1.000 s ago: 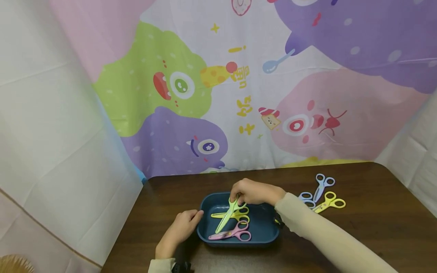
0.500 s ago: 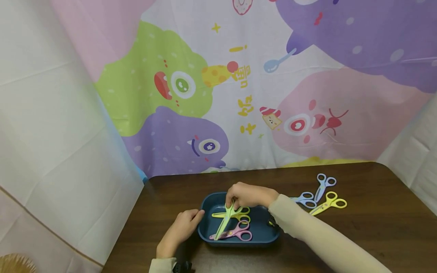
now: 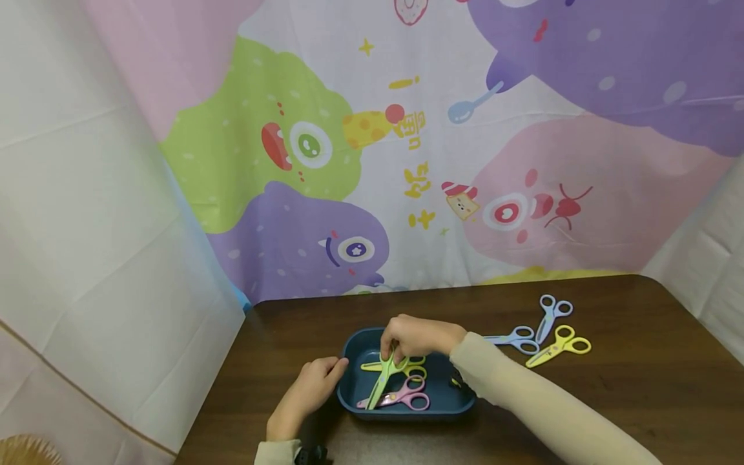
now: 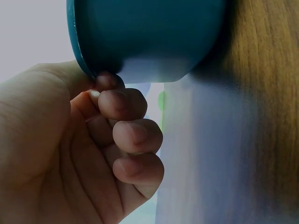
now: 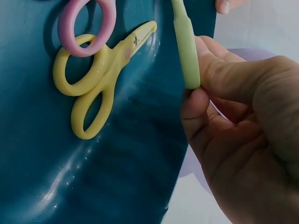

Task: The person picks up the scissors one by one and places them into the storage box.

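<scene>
My right hand (image 3: 422, 334) pinches the handle of light green scissors (image 3: 380, 382) over a dark blue plastic bin (image 3: 407, 416). Their blades point down and overlap the pink scissors (image 3: 402, 396) lying in the bin. Yellow scissors (image 5: 105, 70) also lie inside, partly behind the green pair in the head view. In the right wrist view, thumb and fingertip meet at the end of the green handle (image 5: 189, 60). My left hand (image 3: 308, 389) holds the bin's left rim between thumb and index finger, its other fingers curled outside the wall (image 4: 149, 42).
On the brown table (image 3: 616, 400) right of the bin lie blue scissors (image 3: 547, 319), a second blue pair (image 3: 519, 340) and yellow scissors (image 3: 558, 347). My right sleeve (image 3: 540, 394) crosses the front right. A printed cloth (image 3: 430, 245) hangs behind the table.
My right hand has moved left and slightly down with the green scissors, whose blade tips now overlap the pink pair. The left hand stays at the rim.
</scene>
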The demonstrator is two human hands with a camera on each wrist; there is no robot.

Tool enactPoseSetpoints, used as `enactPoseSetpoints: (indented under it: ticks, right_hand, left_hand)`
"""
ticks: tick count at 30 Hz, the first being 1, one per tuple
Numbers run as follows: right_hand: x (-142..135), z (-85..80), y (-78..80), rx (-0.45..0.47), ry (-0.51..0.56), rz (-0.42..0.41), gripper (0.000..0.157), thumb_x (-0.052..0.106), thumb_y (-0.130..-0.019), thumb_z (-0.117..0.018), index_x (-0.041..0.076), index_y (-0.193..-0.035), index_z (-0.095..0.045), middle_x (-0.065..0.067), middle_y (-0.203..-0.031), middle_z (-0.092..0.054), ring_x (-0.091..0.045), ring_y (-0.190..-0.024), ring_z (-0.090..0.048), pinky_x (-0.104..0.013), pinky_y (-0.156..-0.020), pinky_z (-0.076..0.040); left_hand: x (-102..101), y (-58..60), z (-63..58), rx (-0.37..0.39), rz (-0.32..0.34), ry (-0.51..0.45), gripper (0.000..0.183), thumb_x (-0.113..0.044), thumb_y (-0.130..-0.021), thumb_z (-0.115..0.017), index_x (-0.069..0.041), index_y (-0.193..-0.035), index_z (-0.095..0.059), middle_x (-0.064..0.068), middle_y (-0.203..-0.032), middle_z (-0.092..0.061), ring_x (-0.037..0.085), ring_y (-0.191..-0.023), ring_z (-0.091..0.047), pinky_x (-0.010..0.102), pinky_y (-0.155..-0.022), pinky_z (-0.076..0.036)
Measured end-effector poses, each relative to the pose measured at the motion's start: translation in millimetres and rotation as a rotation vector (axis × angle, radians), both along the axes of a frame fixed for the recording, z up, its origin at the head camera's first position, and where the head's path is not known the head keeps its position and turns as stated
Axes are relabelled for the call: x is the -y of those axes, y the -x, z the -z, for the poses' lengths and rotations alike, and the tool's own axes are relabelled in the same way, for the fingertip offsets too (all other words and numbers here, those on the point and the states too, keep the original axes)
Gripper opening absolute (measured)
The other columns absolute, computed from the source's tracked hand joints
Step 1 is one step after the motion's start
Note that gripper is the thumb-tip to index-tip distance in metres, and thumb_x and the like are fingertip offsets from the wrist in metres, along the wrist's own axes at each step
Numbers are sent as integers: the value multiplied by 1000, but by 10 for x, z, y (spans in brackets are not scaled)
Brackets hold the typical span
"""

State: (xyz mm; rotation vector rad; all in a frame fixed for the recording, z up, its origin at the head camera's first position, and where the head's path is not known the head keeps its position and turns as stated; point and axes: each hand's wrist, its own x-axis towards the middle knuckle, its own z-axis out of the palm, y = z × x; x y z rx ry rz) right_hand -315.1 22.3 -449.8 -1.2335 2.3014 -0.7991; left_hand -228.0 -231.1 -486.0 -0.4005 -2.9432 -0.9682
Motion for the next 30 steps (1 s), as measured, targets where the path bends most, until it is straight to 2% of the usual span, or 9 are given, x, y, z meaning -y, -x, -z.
enactPoseSetpoints:
  ticks: [5,7,10,13,14,15,18,24,30]
  right_hand:
    - [3,26,7,-13,-15,4,17,-3,-87,-78,8,-99,-80,2,-98,-76,-3,-85,-66,-17,-77,-55]
    - [2,26,7,-17,-14,7,17,-4,-87,-78,8,-99,-80,1,-99,-77,-4,-85,-66,-18,-77,-55]
    - [0,22,9,-19,-12,10,18,-4,-87,-77,8,-99,-80,0,-99,-77,-4,-86,-66,-18,-77,-55]
    - [0,20,10,-9,-18,16,18,-6,-87,-77,7,-100,-80,-1,-100,-77,-6,-86,-67,-18,-78,-55]
    - [0,22,11,-4,-20,17,18,-7,-87,-76,6,-100,-80,-2,-99,-77,-6,-86,-67,-19,-78,-56]
    - [-1,26,12,-1,-24,20,19,-8,-88,-75,6,-99,-80,-2,-99,-77,-7,-86,-68,-19,-78,-56]
    - [-13,42,20,2,-32,24,21,-10,-88,-73,5,-100,-80,-3,-99,-77,-9,-88,-69,-20,-80,-56]
    - [-40,47,27,-3,-28,15,20,-8,-90,-72,4,-105,-79,-7,-100,-78,-10,-89,-71,-20,-81,-55]
    - [-76,-19,11,15,-2,-8,21,-4,-92,-72,2,-112,-75,-12,-102,-77,-5,-86,-68,-19,-80,-55]
  left_hand:
    - [24,-4,15,-27,29,-27,46,-31,-108,-54,-13,-66,-46,-9,-61,-35,5,-55,-32,24,-54,-29]
    - [63,19,74,-82,76,-53,46,-34,-109,-50,-16,-67,-45,-11,-62,-34,4,-56,-31,24,-54,-28]
    - [71,16,83,-114,96,-67,47,-37,-109,-49,-17,-67,-45,-12,-63,-34,4,-56,-31,25,-52,-28]
    - [56,26,79,-81,75,-55,46,-35,-109,-50,-16,-67,-45,-11,-63,-34,5,-56,-32,25,-54,-28]
    - [23,3,23,-38,42,-39,46,-32,-108,-53,-14,-67,-46,-10,-62,-35,6,-56,-34,25,-54,-30]
    - [14,7,20,-21,30,-31,45,-30,-108,-54,-14,-67,-47,-9,-62,-36,6,-56,-34,24,-55,-30]
    - [-7,16,11,6,10,-11,44,-28,-107,-55,-14,-67,-47,-8,-62,-36,6,-57,-36,24,-57,-31]
    - [2,33,30,-3,8,16,42,-27,-107,-55,-14,-67,-48,-8,-62,-36,5,-57,-35,23,-56,-31]
    - [22,31,37,4,-4,19,42,-26,-107,-56,-14,-67,-49,-7,-62,-37,6,-57,-36,23,-56,-31]
